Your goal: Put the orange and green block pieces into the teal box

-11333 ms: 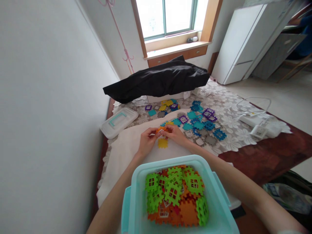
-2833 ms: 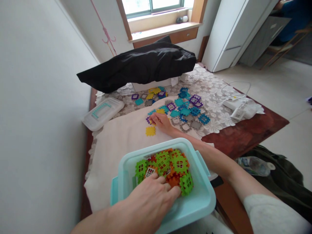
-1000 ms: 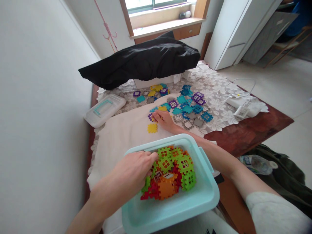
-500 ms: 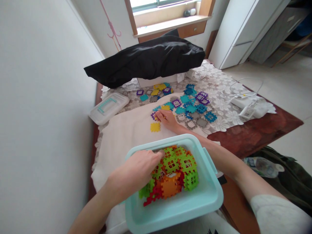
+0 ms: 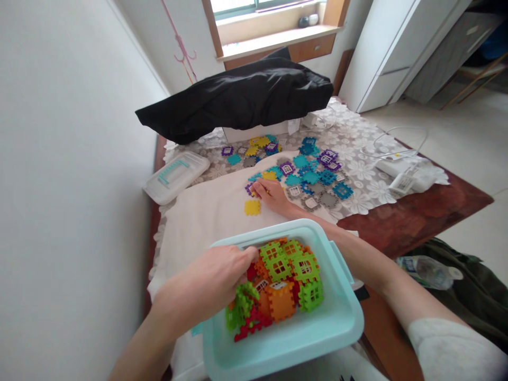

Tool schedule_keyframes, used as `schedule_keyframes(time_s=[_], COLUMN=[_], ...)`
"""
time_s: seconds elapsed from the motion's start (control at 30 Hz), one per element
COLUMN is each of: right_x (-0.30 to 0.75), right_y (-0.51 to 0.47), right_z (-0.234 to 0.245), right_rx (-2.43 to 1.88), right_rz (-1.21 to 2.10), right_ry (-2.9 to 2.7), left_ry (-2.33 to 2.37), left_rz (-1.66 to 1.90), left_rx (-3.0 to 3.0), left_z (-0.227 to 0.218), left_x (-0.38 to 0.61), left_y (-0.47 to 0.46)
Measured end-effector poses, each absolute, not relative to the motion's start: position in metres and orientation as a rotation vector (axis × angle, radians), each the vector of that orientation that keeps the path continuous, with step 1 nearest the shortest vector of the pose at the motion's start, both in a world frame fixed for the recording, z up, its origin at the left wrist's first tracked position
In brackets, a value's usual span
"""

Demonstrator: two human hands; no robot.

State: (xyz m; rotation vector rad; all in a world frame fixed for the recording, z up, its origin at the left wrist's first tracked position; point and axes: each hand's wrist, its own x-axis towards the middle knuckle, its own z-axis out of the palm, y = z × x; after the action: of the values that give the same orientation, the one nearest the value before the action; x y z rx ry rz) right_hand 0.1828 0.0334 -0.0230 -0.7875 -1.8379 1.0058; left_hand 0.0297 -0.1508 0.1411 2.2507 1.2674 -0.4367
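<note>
A light blue plastic bin (image 5: 341, 323) sits close to me, filled with green, orange and red interlocking tiles (image 5: 286, 280). My left hand (image 5: 210, 283) reaches into the bin's left side, fingers curled among the tiles, touching a green tile (image 5: 240, 307); what it grips is hidden. My right hand (image 5: 270, 193) rests further off on the white cloth (image 5: 206, 217), fingers bent on a yellow and purple tile piece. A single yellow tile (image 5: 252, 207) lies just left of that hand.
Loose teal, blue, purple, grey and yellow tiles (image 5: 313, 177) are scattered on the lace tablecloth. The bin's lid (image 5: 177, 176) lies at the left. A black bag (image 5: 238, 100) lies over a white box. A white charger and cable (image 5: 400, 169) lie at the right.
My left hand has pulled back slightly toward the bin's left wall, shifting green and red tiles there. My right hand has stayed in place.
</note>
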Motion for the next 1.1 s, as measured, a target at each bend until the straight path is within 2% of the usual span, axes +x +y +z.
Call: schedule_keyframes(time_s=[0.17,0.33,0.57,0.83,1.1], right_x=[0.183,0.182,0.182,0.182,0.181], right_y=[0.033,0.035,0.036,0.036,0.037], right_z=[-0.022,-0.027,-0.030,-0.029,-0.031], right_rx=[-0.792,-0.783,-0.740,-0.729,-0.729], right_rz=[1.011,0.958,0.909,0.890,0.868], right_ry=[-1.830,-1.834,-1.846,-1.870,-1.879], left_ry=[1.318,1.385,1.166,0.984,1.276], left_rz=[-0.389,-0.469,-0.381,-0.383,-0.473], left_rx=[2.220,2.217,2.318,2.233,2.282], left_z=[0.150,0.139,0.119,0.132,0.129], left_x=[0.023,0.041,0.048,0.047,0.054], left_y=[-0.152,-0.153,-0.154,-0.141,-0.148])
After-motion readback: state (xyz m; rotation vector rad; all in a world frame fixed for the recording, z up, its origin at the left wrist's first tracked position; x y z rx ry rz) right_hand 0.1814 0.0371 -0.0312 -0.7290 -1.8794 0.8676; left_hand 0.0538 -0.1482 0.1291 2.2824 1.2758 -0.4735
